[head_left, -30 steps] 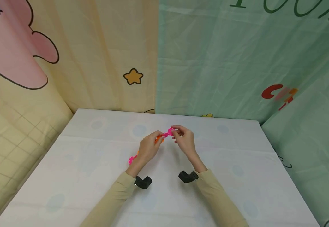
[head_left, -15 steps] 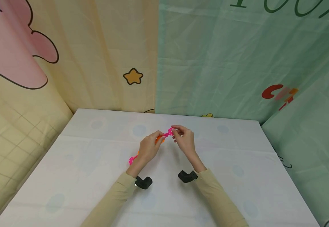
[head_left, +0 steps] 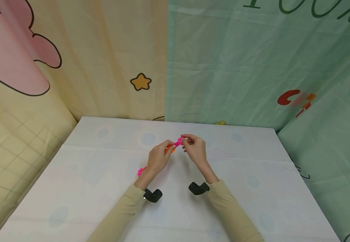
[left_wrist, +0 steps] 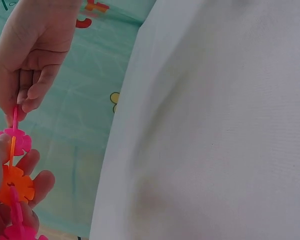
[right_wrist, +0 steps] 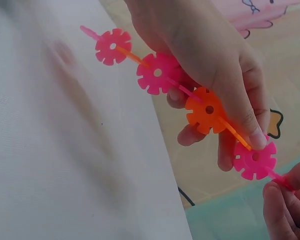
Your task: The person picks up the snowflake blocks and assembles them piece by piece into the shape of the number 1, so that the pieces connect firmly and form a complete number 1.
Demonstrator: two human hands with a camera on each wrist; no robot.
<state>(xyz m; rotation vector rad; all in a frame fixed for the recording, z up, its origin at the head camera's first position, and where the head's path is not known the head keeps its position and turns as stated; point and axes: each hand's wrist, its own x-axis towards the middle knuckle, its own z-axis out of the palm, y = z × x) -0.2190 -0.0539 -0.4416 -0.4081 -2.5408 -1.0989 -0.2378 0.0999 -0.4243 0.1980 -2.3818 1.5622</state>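
A chain of pink and orange notched plastic discs (right_wrist: 209, 110), slotted together at angles, is held above the table between both hands. My left hand (head_left: 158, 157) grips it near the right end; in the right wrist view the thumb presses on a pink disc (right_wrist: 255, 159), with other fingers behind the chain. My right hand (head_left: 197, 150) pinches the pink end disc (right_wrist: 278, 179), seen edge-on, between thumb and fingertips. The chain's other end, a pink disc (head_left: 140, 171), sticks out past the left wrist. In the head view the left hand covers the chain's middle.
A white cloth with pale spots covers the table (head_left: 102, 208). Black wrist cameras (head_left: 152, 195) sit at both wrists. Behind the table hang a yellow curtain (head_left: 108, 67) and a green curtain (head_left: 223, 67) with printed figures.
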